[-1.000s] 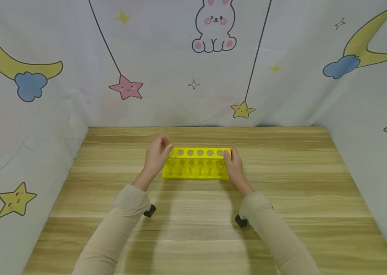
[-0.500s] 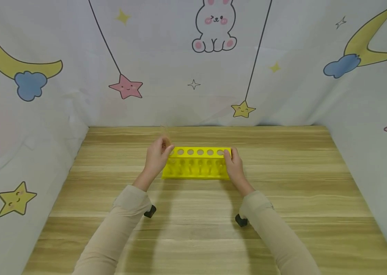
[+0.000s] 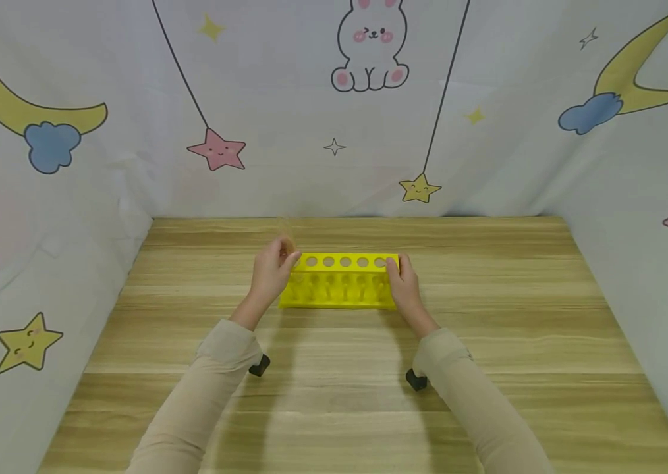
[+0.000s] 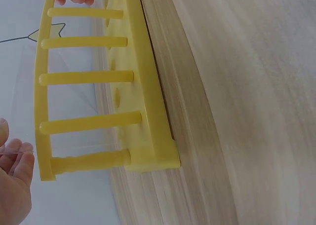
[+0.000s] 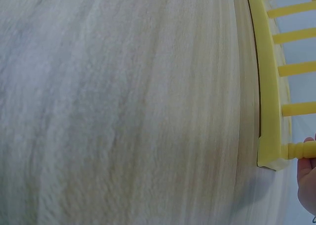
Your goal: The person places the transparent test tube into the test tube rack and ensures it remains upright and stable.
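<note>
A yellow test tube rack (image 3: 346, 297) stands on the wooden table, with a row of round holes along its top bar and pegs on its lower part. My left hand (image 3: 271, 268) pinches a clear test tube (image 3: 286, 228) at the rack's leftmost hole. The tube is faint, its upper part showing above the fingers. In the left wrist view, the left hand (image 4: 16, 178) is close beside the rack's top bar (image 4: 42, 101). My right hand (image 3: 405, 284) grips the rack's right end, thumb on the top bar. In the right wrist view its fingers are at the end post (image 5: 302, 150).
Wood-grained table (image 3: 488, 283) spreads around the rack on all sides. A white cloth (image 3: 286, 85) printed with stars, moons and a rabbit hangs behind and at both sides. Black wrist-camera pieces (image 3: 259, 365) show below the sleeves.
The test tube in my left hand has moved slightly down at the leftmost hole. The right hand and rack have stayed nearly still.
</note>
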`<state>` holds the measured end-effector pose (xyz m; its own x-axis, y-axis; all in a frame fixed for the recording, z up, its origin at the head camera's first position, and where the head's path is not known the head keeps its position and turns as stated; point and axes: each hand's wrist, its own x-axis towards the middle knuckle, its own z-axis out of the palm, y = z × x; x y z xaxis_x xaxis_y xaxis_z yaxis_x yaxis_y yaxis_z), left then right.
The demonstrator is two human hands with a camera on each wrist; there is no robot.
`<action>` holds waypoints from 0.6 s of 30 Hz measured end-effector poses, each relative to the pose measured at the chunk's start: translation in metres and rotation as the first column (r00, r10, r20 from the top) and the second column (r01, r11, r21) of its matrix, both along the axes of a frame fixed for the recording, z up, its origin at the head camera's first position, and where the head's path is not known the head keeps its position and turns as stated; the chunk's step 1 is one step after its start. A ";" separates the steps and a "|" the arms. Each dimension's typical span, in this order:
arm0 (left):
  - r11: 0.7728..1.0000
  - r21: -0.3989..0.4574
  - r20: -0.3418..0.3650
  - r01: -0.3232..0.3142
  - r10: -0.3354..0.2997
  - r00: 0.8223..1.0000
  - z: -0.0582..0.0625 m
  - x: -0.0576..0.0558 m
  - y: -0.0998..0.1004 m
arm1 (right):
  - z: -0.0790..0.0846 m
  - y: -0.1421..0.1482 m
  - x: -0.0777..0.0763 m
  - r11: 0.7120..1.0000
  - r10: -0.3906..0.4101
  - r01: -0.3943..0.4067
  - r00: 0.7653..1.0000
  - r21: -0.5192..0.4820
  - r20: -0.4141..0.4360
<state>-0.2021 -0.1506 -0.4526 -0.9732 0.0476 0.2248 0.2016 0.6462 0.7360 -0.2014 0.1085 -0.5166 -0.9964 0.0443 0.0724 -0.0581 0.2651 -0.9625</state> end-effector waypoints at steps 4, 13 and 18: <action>1.000 0.003 0.017 -0.004 0.004 1.000 -0.002 0.000 0.000 | 0.000 0.000 0.000 1.000 -0.002 0.002 1.000 0.012 -0.004; 1.000 0.001 0.017 -0.010 0.010 1.000 -0.003 0.001 0.000 | 0.000 0.000 0.000 1.000 0.002 -0.002 1.000 0.007 0.015; 1.000 0.011 0.016 -0.015 0.015 1.000 -0.002 0.001 0.000 | 0.012 -0.002 0.004 1.000 0.005 -0.005 1.000 0.003 0.024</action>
